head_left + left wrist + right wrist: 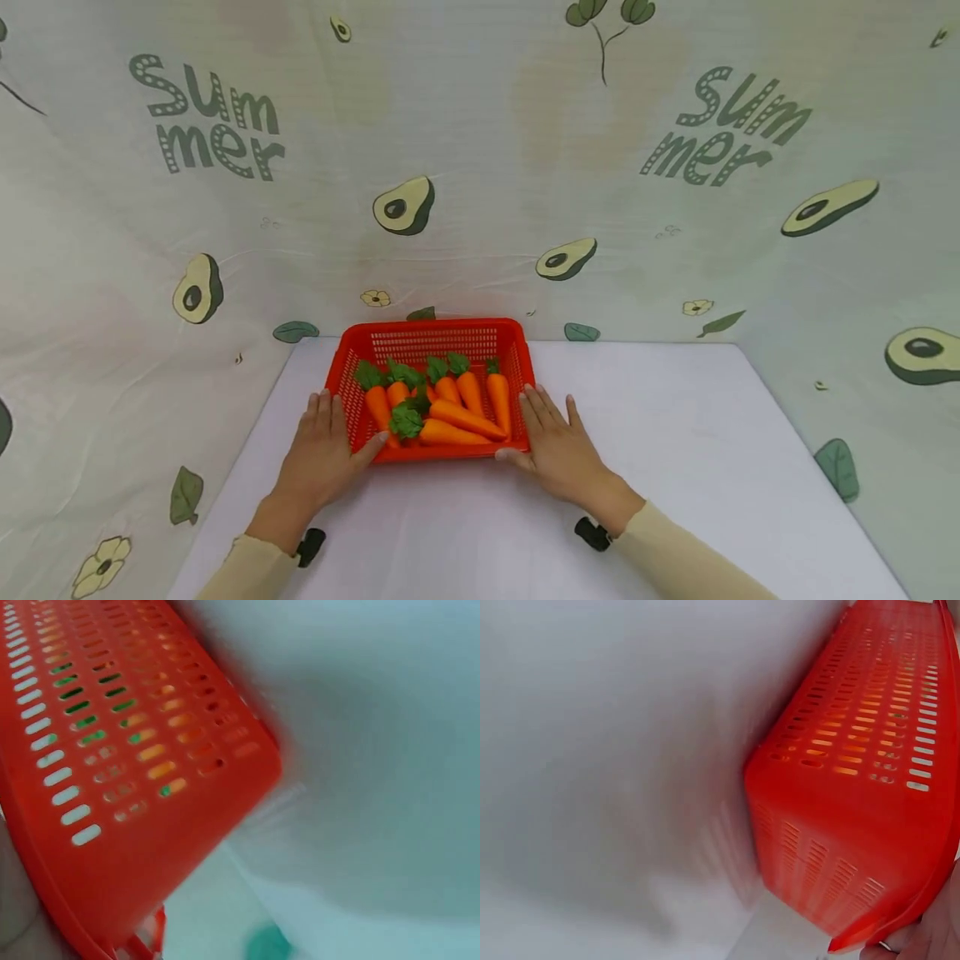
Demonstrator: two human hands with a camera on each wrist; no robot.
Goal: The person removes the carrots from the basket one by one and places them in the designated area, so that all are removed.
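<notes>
A red plastic basket (435, 454) with slotted walls sits toward the far side of the white table. Inside lie several orange carrots (468, 393) with green leafy tops, some across others. My left hand (318, 454) rests against the basket's left side, fingers straight and pointing away, thumb over the near left corner. On the opposite side my right hand (558, 446) touches the right rim with extended fingers, its thumb along the near edge. In the left wrist view, the basket wall (150, 847) shows carrots through its slots. Fingers (930, 937) meet the rim in the right wrist view.
The white tabletop (675, 450) extends to both sides of the basket and toward me. Behind it hangs a pale cloth (480, 125) printed with avocados, leaves and lettering. Dark wrist devices (592, 533) sit under both wrists.
</notes>
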